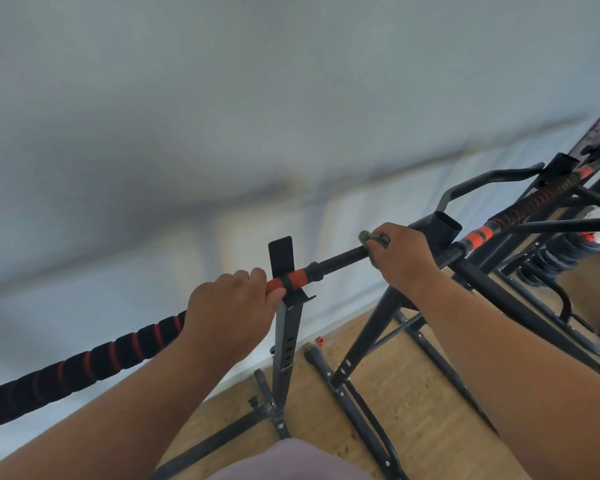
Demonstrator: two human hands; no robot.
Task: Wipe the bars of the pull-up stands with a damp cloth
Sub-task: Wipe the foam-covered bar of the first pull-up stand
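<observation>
Wall: pale and blurred, it filled the whole upper view.
Floor: light wood, running under the stands.
Stands: black frames; the near upright carried a bracket at its top, and a second frame splayed to its right, with more black gear crowded at the far right.
Bar: it lay across the near upright's bracket, slanting from lower left up to the right, black foam ringed with red on the left, orange sleeves by the bracket.
Left hand: there it was, grip wrapped round the bar just left of the bracket, thumb on the orange sleeve.
Right hand: fingers curled over the bar's black middle stretch, cloth clamped against it.
Cloth: grey-green, a scrap poking out above the right hand's fingers, pressed on the bar.
</observation>
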